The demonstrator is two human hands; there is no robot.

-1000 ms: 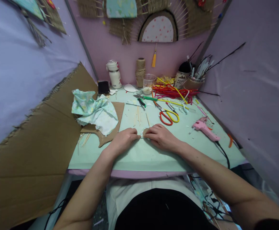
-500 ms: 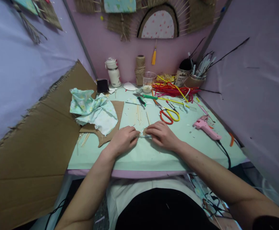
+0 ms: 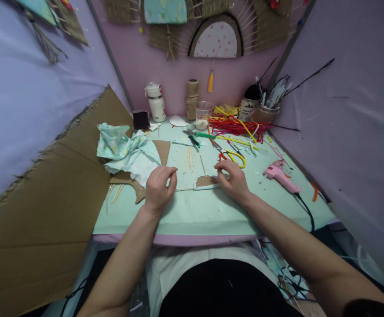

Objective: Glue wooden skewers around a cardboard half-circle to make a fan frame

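A small half-round piece of cardboard (image 3: 206, 181) lies on the table between my hands, with a pale strip along its straight near edge. A thin stick (image 3: 184, 189) runs left from that edge toward my left hand. My left hand (image 3: 159, 186) is raised beside the stick, thumb and forefinger brought together in a pinch. At the right end of the cardboard, my right hand (image 3: 234, 179) pinches in the same way and hides that end. Whatever may be between either hand's fingertips is too small to make out.
Patterned cloth (image 3: 129, 149) lies on cut cardboard (image 3: 163, 152) at left. Scissors (image 3: 234, 157), green pliers (image 3: 201, 134) and thin sticks (image 3: 189, 159) lie beyond my hands. A pink glue gun (image 3: 282, 178) with its cord is at right. Behind stand a bottle (image 3: 155, 103) and a clear cup (image 3: 203, 116).
My hands have moved apart from the middle, left hand to the left, right hand slightly right. The half-round cardboard and the stick, mostly covered before, now show between them.
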